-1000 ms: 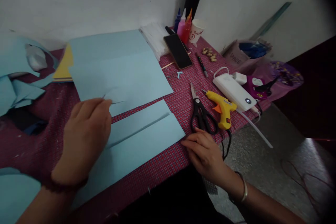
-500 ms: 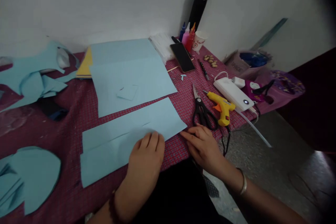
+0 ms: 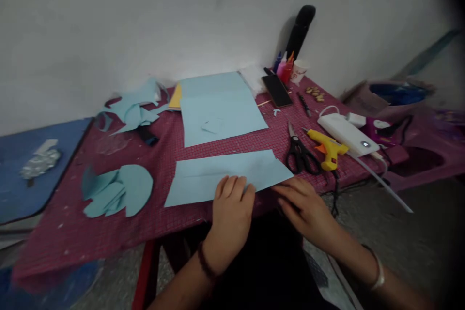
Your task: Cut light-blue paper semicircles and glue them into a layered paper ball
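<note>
My left hand lies flat on the near edge of the blue paper sheet, fingers open, gripping nothing. My right hand rests open at its near right corner. The sheet lies on the table — scissors just right.

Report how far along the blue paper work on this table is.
Done: rounded blue cutouts lie stacked at the left, scraps behind them. In hand: left hand and right hand rest at the edge of the near blue strip. Left, probably: the big blue sheet looks mostly uncut; scissors and glue gun lie untouched.
</note>
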`<state>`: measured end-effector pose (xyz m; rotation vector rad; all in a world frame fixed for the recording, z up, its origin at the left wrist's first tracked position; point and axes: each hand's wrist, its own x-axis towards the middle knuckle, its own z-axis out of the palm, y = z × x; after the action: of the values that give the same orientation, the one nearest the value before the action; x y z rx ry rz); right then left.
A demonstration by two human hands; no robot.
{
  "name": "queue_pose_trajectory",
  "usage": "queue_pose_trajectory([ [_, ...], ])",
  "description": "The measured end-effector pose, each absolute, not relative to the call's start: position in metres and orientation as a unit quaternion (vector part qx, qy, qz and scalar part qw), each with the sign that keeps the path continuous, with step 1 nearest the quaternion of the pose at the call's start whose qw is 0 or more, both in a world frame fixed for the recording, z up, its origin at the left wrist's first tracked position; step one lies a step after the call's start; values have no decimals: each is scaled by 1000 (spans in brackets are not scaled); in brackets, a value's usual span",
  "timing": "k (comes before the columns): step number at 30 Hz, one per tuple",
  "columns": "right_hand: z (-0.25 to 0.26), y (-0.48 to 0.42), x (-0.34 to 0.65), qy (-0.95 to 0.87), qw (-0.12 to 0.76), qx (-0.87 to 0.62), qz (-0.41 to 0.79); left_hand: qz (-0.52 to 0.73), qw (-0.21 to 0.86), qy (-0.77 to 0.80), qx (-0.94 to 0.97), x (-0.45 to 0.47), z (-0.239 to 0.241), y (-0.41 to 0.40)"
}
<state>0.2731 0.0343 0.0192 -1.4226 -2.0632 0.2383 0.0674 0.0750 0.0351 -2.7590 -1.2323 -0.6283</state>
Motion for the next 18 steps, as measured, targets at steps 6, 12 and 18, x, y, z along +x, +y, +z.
queue_pose_trajectory([
  [6,24,27,259,-784,302,-526,133,-136,-10,-486,-863,74,59,107],
  [12,32,23,243,-749,334,-475,318,-667,-224,-503,-502,56,123,135],
  [18,12,35,228,-489,457,-359,650,-681,-481,-456,-310,41,91,112],
])
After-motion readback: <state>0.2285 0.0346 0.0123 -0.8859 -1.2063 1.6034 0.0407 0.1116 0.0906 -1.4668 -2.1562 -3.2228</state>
